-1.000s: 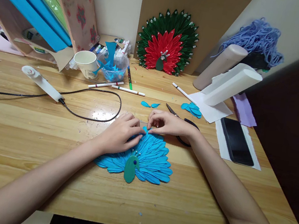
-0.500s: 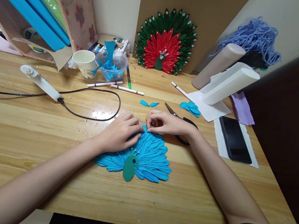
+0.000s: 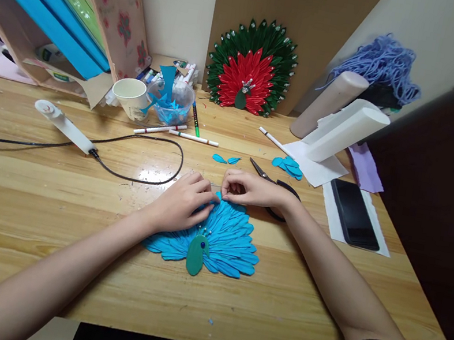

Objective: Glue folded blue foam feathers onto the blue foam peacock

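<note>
A blue paper peacock (image 3: 228, 242) with a fan of petal-shaped feathers and a green body lies flat on the wooden table (image 3: 66, 235). My left hand (image 3: 180, 204) rests on the fan's upper left part, fingers pressed down on the feathers. My right hand (image 3: 252, 190) pinches the topmost blue feather at the fan's upper edge, fingertips together. The two hands almost touch. Two loose blue petals (image 3: 226, 159) lie just beyond the hands, and several more blue petals (image 3: 289, 166) sit to the right.
Scissors (image 3: 270, 179) lie behind my right hand. A glue gun (image 3: 68, 128) with a black cable is at the left. A paper cup (image 3: 131, 96), a plastic tub of blue scraps (image 3: 170, 102), markers (image 3: 192, 137), a phone (image 3: 354, 213) and a finished red-green peacock (image 3: 249, 74) stand farther back.
Both hands stay on the top of the blue fan with only slight finger shifts. The view has shifted a little.
</note>
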Demonstrator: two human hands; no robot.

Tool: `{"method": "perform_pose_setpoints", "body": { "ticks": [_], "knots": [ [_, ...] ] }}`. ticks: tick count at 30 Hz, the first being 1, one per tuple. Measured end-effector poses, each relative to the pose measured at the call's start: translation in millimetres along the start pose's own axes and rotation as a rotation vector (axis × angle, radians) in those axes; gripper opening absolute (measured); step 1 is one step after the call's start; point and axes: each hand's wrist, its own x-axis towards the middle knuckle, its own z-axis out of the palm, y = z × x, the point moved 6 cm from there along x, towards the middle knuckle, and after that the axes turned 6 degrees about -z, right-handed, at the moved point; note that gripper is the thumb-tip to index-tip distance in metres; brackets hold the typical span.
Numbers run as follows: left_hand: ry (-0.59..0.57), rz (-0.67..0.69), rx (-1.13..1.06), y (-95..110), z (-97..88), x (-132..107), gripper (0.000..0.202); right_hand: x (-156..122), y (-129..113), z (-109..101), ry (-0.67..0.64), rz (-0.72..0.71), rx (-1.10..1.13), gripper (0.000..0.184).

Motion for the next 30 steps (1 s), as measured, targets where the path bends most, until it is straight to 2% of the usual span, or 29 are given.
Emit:
{"method": "perform_pose_setpoints", "body": {
  "ticks": [5, 12, 20, 22, 25, 28, 30],
  "knots": [
    [-0.004, -0.002, -0.006, -0.9, 0.9, -0.2, 0.026, -0.4, -0.7, 1.4, -0.009, -0.032, 0.006, 0.004],
    [-0.013, -0.002, 0.008, -1.4, 0.8, 0.1, 0.027, -1.0, 0.2, 0.9, -0.003, -0.058, 0.053, 0.008],
    [-0.019, 0.019, -0.007, 0.7, 0.3, -0.9, 0.027, -0.3, 7.0, -0.4, 0.060, 0.004, 0.114, 0.013],
    [-0.023, 0.026, -0.007, 1.5, 0.0, -1.4, 0.027, 0.2, 13.7, -2.1, 0.140, 0.041, 0.219, 0.016],
    [-0.015, 0.021, -0.015, 1.5, -1.3, -1.9, 0.027, -0.9, 26.6, -11.5, 0.401, 0.095, 0.290, 0.018],
    [0.005, -0.001, -0.028, -0.4, -3.0, -2.0, 0.026, -6.9, 31.6, -24.9, 0.680, 0.121, 0.038, 0.016],
    [0.028, -0.030, -0.038, -3.3, -4.5, -1.9, 0.025, -10.9, 30.2, -30.3, 0.781, 0.145, -0.200, 0.014]
  ]
}}
